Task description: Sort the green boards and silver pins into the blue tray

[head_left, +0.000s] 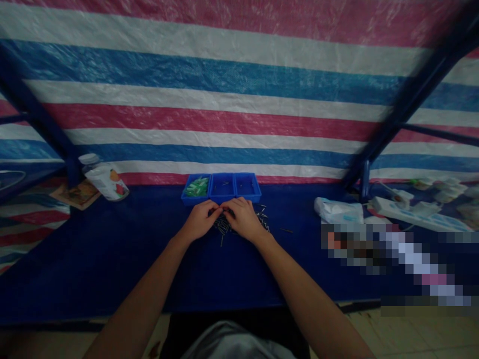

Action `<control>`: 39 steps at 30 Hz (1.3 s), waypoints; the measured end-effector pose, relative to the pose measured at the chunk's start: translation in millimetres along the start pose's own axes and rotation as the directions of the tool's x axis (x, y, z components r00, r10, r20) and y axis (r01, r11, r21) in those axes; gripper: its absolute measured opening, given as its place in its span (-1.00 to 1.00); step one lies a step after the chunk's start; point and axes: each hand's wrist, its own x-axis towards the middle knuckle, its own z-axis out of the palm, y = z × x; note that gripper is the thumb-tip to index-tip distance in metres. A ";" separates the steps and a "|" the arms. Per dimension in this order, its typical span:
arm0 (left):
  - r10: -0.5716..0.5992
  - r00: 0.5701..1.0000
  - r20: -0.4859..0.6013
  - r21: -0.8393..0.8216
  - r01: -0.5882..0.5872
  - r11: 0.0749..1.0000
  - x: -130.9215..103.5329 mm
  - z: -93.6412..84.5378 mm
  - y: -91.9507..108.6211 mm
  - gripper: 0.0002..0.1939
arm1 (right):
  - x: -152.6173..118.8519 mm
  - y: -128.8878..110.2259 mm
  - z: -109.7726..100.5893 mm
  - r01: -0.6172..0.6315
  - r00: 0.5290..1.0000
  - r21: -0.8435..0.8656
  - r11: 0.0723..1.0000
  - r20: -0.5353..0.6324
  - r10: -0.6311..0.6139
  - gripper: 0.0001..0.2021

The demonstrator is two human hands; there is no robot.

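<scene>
1. where the two hands meet over the dark blue table [112, 259], the left hand [200, 220] and the right hand [243, 218] lie knuckles up, fingertips touching one another above a loose heap of small dark screws [224, 227].
2. both hands are curled with fingers bent inward; something thin seems pinched between the fingertips of the two hands, but it is too small and too dim to tell which hand grips it, so i cannot tell the hold of either.
3. the screws lie directly under and just in front of the fingers, spilling out to the right of the right hand, with one stray piece [286, 230] lying apart further to that side.
4. just beyond the fingertips stands a blue sorting tray [221, 199] of three compartments: the one beyond the left hand holds green pieces [197, 188], the middle and right ones hold only a few dark bits.
5. well to the left of the left hand a white bottle [105, 180] lies tilted, beside a flat printed card [77, 194].
6. well to the right of the right hand sit a crumpled white bag [337, 209] and a white power strip [411, 212].
7. behind everything hangs a striped tarp [224, 99] in red, white and blue.
</scene>
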 end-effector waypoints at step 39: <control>-0.061 0.998 -0.014 0.115 0.062 0.991 -1.3 -4.1 -1.3 -0.79 | 11.3 11.7 -5.2 -0.473 0.840 0.534 0.701 0.032 0.542 -0.75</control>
